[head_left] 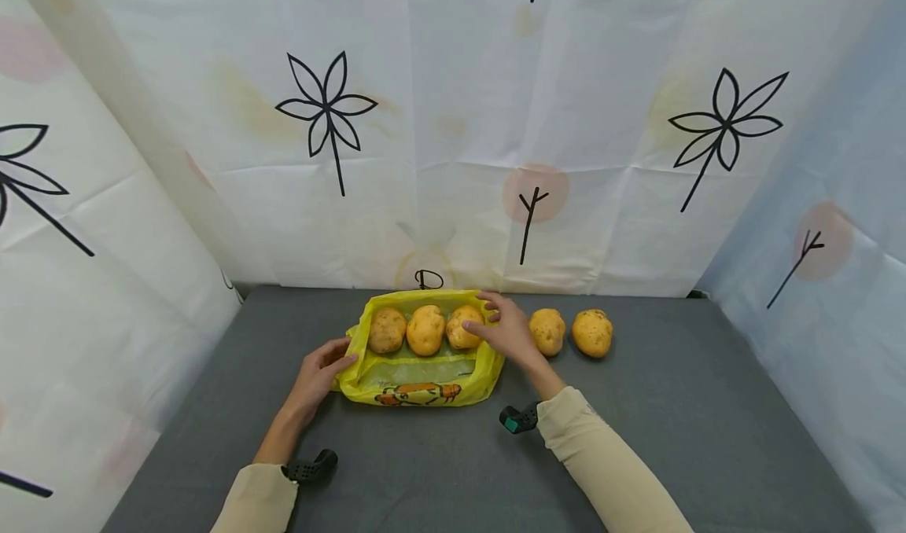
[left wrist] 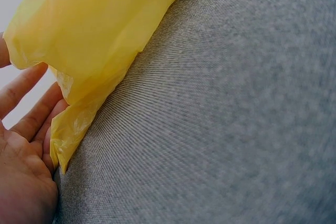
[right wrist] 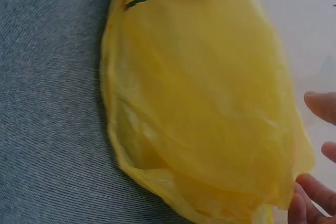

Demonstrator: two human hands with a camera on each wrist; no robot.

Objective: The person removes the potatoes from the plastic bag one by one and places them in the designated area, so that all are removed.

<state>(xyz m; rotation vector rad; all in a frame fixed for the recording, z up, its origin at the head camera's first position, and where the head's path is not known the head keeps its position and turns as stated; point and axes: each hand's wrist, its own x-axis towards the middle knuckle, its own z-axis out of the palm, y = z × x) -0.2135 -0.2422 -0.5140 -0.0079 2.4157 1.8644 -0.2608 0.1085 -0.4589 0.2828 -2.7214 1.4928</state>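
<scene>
A yellow plastic bag (head_left: 418, 391) lies with its mouth spread wide, three potatoes in a row inside: a left potato (head_left: 386, 330), a middle one (head_left: 425, 331) and a right one (head_left: 460, 328). At the bag's left edge my left hand (head_left: 317, 377) touches the plastic; in the left wrist view its fingers (left wrist: 39, 114) stretch out against the loose film. My right hand (head_left: 511, 333) reaches over the right rim, thumb above the right potato. In the right wrist view, its thumb and fingers stand apart beside the bag's side (right wrist: 210, 93).
Right of the bag, two more potatoes lie on the grey tabletop (head_left: 679, 407): a nearer one (head_left: 547, 331) beside my right hand and a farther one (head_left: 592, 332). A white curtain (head_left: 453, 124) with plant drawings stands behind the table and along both sides.
</scene>
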